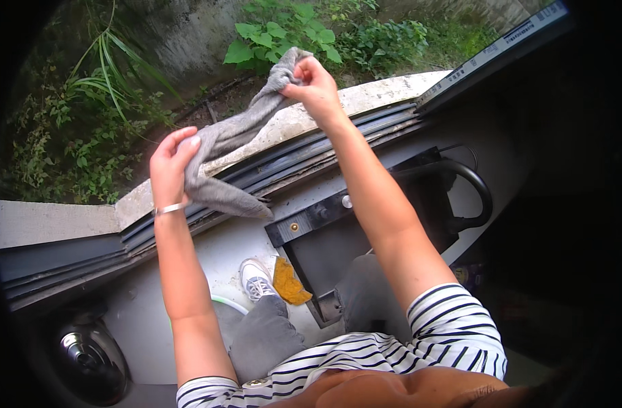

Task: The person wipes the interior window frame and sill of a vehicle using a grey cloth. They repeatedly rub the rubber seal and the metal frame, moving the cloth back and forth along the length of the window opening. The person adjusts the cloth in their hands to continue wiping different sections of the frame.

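Observation:
A grey cloth (239, 132) is stretched between my two hands, out over the window sill. My left hand (174, 166), with a light band at its wrist, is closed on the lower part, and a loose end of the cloth hangs down over the window track. Farther out and higher, my right hand (316, 92) pinches the bunched upper end between thumb and fingers. The cloth looks twisted and creased along its length.
Dark sliding-window tracks (256, 178) and a pale ledge (365, 96) run beneath my arms, with plants (277, 37) outside. Below are a black frame (311, 224) with a curved tube (484, 194), an ochre cloth-like piece (290, 282), my shoe (255, 277) and a shiny dark round object (87, 353).

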`<state>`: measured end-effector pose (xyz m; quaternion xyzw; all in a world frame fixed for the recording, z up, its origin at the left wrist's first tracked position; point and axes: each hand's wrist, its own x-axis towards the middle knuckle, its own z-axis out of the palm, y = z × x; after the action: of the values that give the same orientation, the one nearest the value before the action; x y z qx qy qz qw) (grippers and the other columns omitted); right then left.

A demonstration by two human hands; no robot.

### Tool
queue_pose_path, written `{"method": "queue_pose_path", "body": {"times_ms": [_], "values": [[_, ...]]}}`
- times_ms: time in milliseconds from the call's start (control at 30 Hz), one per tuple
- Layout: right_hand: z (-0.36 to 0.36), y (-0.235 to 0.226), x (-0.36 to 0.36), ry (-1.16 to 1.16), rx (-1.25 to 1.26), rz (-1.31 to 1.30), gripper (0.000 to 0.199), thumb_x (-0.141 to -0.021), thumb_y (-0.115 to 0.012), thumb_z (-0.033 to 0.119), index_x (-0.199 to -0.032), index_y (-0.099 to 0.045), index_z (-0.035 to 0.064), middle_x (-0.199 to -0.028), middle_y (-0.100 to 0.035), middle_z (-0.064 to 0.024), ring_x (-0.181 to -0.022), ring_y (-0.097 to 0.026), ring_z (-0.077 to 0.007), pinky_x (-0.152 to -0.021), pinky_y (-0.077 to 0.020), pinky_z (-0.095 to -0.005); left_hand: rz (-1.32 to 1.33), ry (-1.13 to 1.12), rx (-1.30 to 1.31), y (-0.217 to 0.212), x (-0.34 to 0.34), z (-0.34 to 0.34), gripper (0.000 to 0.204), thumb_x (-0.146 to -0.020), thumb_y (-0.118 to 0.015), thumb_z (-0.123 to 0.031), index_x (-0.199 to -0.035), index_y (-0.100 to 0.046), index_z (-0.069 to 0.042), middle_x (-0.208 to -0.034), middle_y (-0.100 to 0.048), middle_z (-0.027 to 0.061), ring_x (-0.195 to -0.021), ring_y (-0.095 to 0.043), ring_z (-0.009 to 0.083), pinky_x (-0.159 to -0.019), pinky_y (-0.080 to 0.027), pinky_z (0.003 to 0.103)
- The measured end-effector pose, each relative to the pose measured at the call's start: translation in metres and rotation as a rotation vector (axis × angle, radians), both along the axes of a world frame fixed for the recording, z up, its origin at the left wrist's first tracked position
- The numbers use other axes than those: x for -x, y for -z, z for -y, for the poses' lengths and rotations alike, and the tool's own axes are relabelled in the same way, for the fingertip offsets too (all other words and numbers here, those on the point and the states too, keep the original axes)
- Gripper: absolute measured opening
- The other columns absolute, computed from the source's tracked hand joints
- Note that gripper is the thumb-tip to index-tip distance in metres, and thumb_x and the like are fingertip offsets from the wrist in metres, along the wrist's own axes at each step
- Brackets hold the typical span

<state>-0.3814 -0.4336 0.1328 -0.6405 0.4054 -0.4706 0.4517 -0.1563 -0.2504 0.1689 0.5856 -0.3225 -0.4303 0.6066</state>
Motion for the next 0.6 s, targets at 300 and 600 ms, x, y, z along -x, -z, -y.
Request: {"method": "queue_pose_path", "body": {"times_ms": [300,600], "values": [[-0.124,-0.034,0.079,-0.174,-0.449,0.271,0.023,-0.075,-0.072,0.005,-0.071,-0.049,0.0090,-0.069,-0.048,0.0056,-0.064,-0.042,-0.0027,-0.059,-0.0346,-0.0180,0.466,0.158,-0.004,-0.047,0.030,-0.118,0.014,-0.071,-0.069,-0.011,-0.073,-0.061,0.000,-0.075,-0.050,0.0032,-0.073,-0.045,0.0138,-0.072,-0.037,0.026],[-0.133,0.018,0.033,0.006,0.450,-0.579,0.028,-0.066,-0.078,0.021,-0.086,-0.062,0.0118,-0.086,-0.055,-0.0043,-0.080,-0.052,-0.0211,-0.070,-0.0380,-0.0340,1.135,-0.129,-0.386,0.040,-0.016,-0.116,0.017,-0.082,-0.061,-0.013,-0.074,-0.053,-0.001,-0.088,-0.051,0.0132,-0.084,-0.050,0.0317,-0.078,-0.042,0.038]]}}
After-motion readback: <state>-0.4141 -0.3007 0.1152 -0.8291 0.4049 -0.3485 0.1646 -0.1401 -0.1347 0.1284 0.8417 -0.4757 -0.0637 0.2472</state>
